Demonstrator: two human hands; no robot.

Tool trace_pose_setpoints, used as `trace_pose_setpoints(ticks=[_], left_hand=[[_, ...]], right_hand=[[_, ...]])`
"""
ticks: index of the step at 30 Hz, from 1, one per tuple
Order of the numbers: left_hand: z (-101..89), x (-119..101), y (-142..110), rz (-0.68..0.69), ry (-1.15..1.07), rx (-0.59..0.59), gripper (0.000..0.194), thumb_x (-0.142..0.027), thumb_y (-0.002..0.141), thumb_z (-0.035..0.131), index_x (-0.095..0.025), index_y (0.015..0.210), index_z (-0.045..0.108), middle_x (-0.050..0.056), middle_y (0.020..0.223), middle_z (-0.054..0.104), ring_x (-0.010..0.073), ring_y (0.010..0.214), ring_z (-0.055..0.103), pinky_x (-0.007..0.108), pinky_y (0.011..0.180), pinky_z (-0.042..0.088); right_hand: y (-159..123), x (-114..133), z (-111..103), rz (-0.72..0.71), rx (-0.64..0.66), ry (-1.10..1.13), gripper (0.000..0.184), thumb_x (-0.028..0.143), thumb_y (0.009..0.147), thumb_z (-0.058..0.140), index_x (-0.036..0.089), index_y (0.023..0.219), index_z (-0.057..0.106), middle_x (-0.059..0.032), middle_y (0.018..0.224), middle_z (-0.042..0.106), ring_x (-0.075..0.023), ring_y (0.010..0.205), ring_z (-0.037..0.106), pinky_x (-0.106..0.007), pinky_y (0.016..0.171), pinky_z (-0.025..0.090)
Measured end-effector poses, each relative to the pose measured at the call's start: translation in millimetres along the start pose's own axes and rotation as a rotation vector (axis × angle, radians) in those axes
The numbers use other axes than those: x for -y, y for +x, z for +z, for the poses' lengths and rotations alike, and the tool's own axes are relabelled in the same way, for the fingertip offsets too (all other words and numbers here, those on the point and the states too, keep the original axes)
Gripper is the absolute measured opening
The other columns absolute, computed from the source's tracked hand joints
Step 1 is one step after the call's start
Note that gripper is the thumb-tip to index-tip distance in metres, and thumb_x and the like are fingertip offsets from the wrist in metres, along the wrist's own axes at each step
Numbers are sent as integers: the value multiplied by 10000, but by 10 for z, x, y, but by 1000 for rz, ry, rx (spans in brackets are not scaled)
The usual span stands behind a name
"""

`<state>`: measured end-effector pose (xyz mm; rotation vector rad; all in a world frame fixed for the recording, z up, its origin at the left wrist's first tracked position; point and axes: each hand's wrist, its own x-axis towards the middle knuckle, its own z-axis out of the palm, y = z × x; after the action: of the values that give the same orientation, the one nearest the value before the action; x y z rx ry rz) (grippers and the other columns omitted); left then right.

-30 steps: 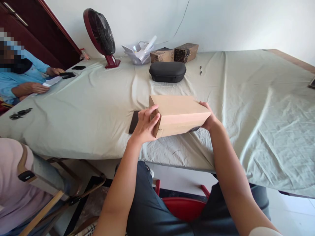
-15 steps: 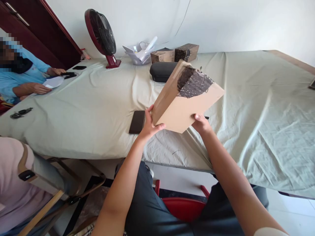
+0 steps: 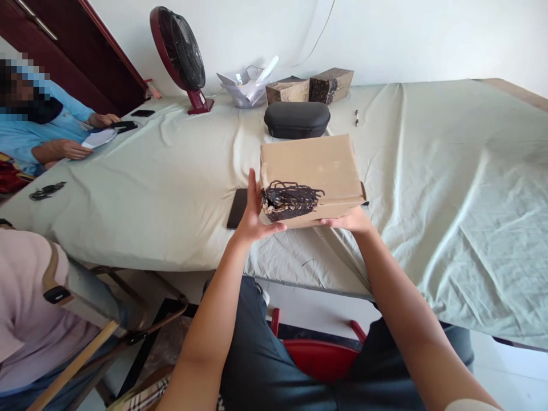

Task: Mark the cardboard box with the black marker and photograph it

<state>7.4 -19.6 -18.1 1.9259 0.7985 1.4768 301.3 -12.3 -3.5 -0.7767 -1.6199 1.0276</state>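
Observation:
Between my two hands is a brown cardboard box [image 3: 312,162], held over the near part of the cloth-covered table [image 3: 171,222]. A dark, scribbled black patch covers its near left corner. My left hand [image 3: 253,214] grips the box at its left end, thumb along the near lower edge. On the near right side, my right hand [image 3: 351,220] holds it from below, with most of its fingers hidden. A dark phone or tablet [image 3: 237,210] lies on the cloth beside my left hand, partly covered by it.
Behind the box sit a black zip case [image 3: 297,120], two cardboard boxes [image 3: 331,85] and a plastic basket [image 3: 243,94] of papers. A red fan [image 3: 182,57] stands at back left. A person in blue [image 3: 47,125] holds papers at the left; another in pink [image 3: 34,308] sits nearer.
The cardboard box has been turned from a raised tilt to a lower, flatter position, its black patch moving from the far top to the near left corner. The zip case now shows fully.

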Motion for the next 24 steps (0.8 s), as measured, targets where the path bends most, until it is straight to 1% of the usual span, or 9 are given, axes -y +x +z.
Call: trace_pose_setpoints(ticks=[2, 3, 7, 9, 12, 15, 18, 21, 24], left_hand=[[-22, -59, 44, 166, 105, -12, 1388, -846, 614, 862, -451, 1677, 61, 137, 1736, 332, 423, 1624, 379, 660, 1297, 362], [-31, -95, 65, 246, 166, -33, 1347, -875, 614, 836, -477, 1655, 80, 122, 1762, 271, 427, 1641, 342, 679, 1293, 354], [-43, -264, 110, 429, 292, -122, 1046, -844, 645, 835, -437, 1479, 351, 82, 1816, 76, 447, 1657, 274, 700, 1289, 328], [-43, -336, 107, 439, 271, -124, 879, -773, 705, 842, -401, 1379, 417, 67, 1823, 43, 432, 1632, 325, 685, 1260, 375], [-56, -388, 88, 407, 264, -116, 708, -705, 738, 851, -356, 1233, 484, 50, 1810, 107, 422, 1609, 363, 691, 1239, 400], [-73, -363, 83, 357, 325, -118, 714, -772, 696, 841, -324, 1138, 503, 56, 1768, 203, 434, 1604, 370, 719, 1265, 363], [-74, -292, 103, 325, 343, -157, 828, -862, 642, 815, -330, 1176, 474, 80, 1740, 237, 441, 1609, 358, 728, 1268, 358], [-72, -224, 126, 328, 309, -192, 855, -876, 637, 810, -328, 1192, 458, 90, 1734, 244, 448, 1634, 311, 731, 1283, 335], [-88, -179, 129, 317, 304, -223, 819, -863, 685, 790, -317, 1198, 459, 88, 1727, 258, 443, 1641, 301, 732, 1297, 330]], right_hand=[[6, -45, 25, -10, 78, -2, 1025, 617, 527, 1027, 255, 1401, 632, -142, 1444, 691, -428, 1460, 570, -582, 1243, 469], [7, -68, 44, -6, 116, 1, 1041, 626, 550, 1015, 245, 1431, 612, -150, 1459, 683, -425, 1456, 575, -577, 1231, 480], [0, -133, 120, 22, 183, 39, 985, 661, 608, 972, 232, 1420, 617, -165, 1466, 673, -404, 1387, 627, -562, 1180, 512], [-1, -145, 135, 23, 207, 51, 934, 641, 617, 972, 236, 1387, 633, -161, 1459, 677, -398, 1372, 636, -559, 1180, 507], [1, -153, 131, 41, 225, 58, 907, 614, 621, 976, 238, 1373, 635, -153, 1436, 692, -388, 1350, 646, -552, 1168, 514], [-3, -161, 132, 62, 212, 56, 960, 633, 608, 976, 244, 1410, 618, -149, 1438, 691, -388, 1360, 635, -553, 1174, 507], [-14, -173, 160, 68, 198, 60, 1025, 725, 619, 933, 252, 1463, 596, -150, 1455, 683, -403, 1419, 591, -552, 1186, 493], [-8, -190, 175, 53, 191, 66, 1061, 923, 649, 772, 268, 1468, 614, -142, 1447, 693, -412, 1452, 562, -539, 1186, 492], [41, -204, 101, 51, 103, -8, 943, 963, 847, 467, 285, 1485, 615, -127, 1437, 700, -382, 1398, 602, -545, 1160, 505]])
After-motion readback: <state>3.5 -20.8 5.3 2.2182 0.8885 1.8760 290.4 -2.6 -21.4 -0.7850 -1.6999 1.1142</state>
